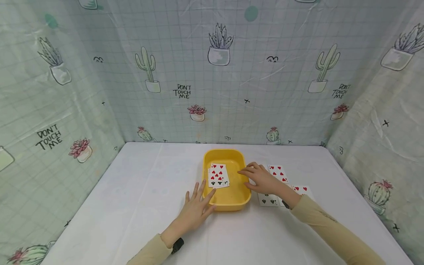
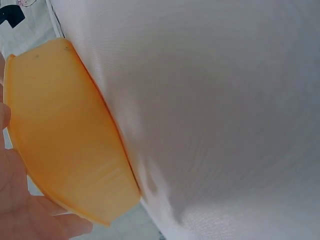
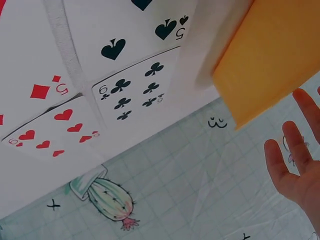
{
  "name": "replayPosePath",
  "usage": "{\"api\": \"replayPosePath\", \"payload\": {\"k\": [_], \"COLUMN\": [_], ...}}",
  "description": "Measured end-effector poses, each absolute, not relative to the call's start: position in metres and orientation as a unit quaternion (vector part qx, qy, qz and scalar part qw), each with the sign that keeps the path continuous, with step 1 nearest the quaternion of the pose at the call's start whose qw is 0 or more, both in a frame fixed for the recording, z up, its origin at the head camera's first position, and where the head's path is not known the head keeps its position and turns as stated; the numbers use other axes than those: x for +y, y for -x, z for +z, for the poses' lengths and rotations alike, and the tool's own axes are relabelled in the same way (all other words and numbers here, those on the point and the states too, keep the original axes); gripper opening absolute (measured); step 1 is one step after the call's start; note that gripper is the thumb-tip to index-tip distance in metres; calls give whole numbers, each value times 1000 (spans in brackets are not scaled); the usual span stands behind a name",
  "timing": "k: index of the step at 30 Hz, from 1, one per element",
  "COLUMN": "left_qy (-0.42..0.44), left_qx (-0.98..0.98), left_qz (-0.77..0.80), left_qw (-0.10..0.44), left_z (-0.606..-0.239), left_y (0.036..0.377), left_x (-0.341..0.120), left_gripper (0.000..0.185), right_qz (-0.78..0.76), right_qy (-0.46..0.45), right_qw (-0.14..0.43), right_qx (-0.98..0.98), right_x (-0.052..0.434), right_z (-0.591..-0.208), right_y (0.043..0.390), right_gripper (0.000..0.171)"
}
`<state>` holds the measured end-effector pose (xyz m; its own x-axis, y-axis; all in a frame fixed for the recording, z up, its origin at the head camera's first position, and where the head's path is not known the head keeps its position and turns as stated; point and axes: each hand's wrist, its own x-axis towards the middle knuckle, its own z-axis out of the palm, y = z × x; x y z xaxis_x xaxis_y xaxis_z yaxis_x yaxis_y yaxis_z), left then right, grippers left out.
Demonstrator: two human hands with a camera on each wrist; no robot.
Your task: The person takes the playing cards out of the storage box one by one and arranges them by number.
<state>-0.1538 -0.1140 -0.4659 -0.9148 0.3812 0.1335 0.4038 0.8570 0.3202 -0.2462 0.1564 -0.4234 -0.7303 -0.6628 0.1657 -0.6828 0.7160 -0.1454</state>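
A yellow tray [image 1: 232,205] stands mid-table with a small stack of playing cards [image 1: 218,175] in it, a hearts card on top. My left hand [image 1: 198,205] lies flat on the table, straight fingers touching the tray's front left corner; the left wrist view shows the tray's outer wall [image 2: 65,135] against my palm [image 2: 20,212]. My right hand [image 1: 259,177] hovers over the tray's right rim, fingers relaxed and empty. Under and beside it lie face-up cards: a hearts card [image 1: 278,173], another hearts card [image 1: 302,189] and a spades card [image 1: 269,200].
The right wrist view shows a five of spades [image 3: 145,35], six of clubs [image 3: 135,90], six of hearts [image 3: 50,135] and five of diamonds [image 3: 45,87] on the white table [image 1: 132,191]. Cactus-print curtain [image 1: 218,73] walls three sides.
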Motion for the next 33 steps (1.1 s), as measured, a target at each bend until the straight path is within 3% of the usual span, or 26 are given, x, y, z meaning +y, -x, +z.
{"api": "replayPosePath", "payload": {"k": [20,33], "left_qy": [206,202], "left_qx": [-963,-963], "left_qz": [-169,-174], "left_qw": [40,34], "left_z": [-468,-469], "left_y": [155,155], "left_x": [-115,-114], "left_gripper": [55,55], "right_qz": [57,8], "right_qy": [-384,-336], "right_qw": [0,-42], "right_qx": [-922,-941], "right_x": [107,84], "right_z": [-432,-450], "right_y": [273,298], "right_gripper": [48,56]}}
